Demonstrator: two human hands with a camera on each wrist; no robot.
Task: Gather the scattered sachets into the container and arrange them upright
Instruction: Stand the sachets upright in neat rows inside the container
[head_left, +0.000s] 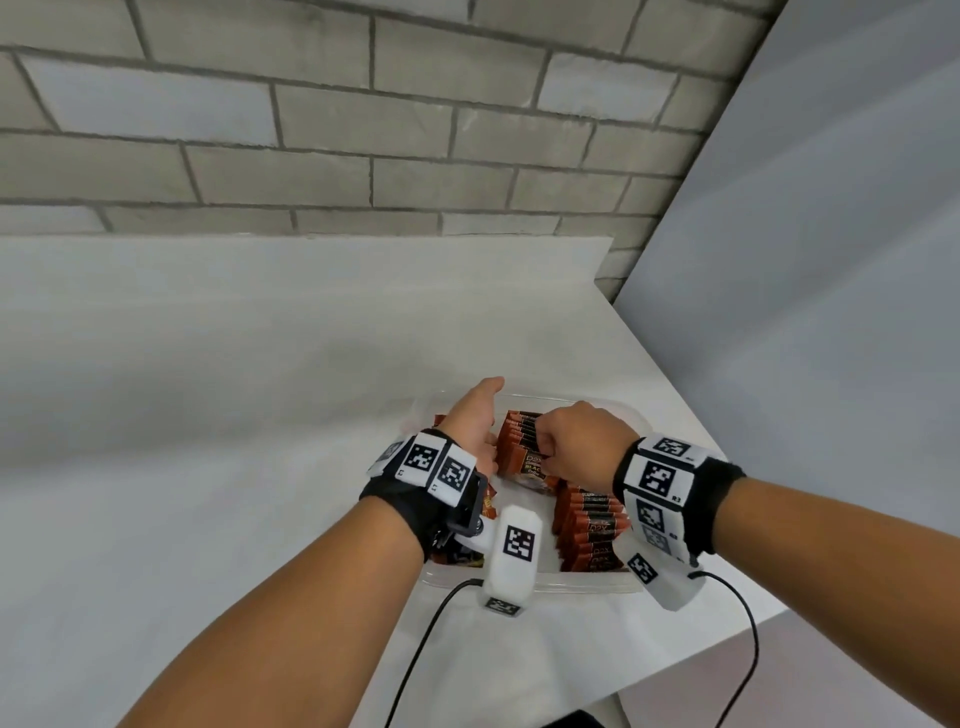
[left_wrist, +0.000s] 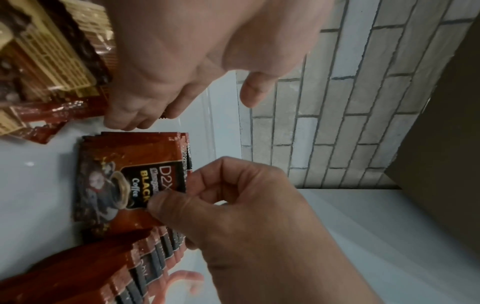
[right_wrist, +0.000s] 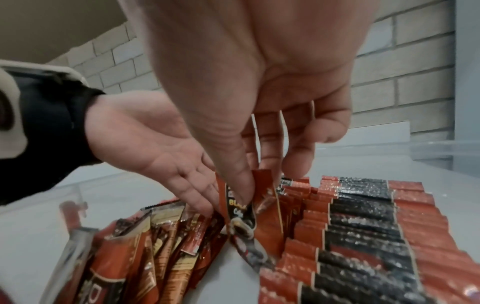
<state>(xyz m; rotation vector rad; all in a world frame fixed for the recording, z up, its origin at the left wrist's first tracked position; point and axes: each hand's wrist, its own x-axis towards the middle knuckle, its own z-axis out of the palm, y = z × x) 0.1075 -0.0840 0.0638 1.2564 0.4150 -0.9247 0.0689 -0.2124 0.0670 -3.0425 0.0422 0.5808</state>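
Clear container (head_left: 618, 586) holds upright sachets (head_left: 587, 525); right hand (head_left: 576, 441) pinches one (left hand (head_left: 475, 415) released).

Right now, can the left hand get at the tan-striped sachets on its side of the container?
Probably yes: the left hand lies flat and empty with its fingers against the tan-striped sachets; nothing lies between them.

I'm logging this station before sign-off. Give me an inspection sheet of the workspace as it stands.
Surface: white table.
Job's things: clear container holding upright rows of red-black coffee sachets; looser sachets at its left.
Clutter: nothing seen.
Hands: right hand pinches one coffee sachet; left hand open, fingers straight beside the rows.
Cables: two black cables from the wrist cameras.
Surroundings: grey brick wall.
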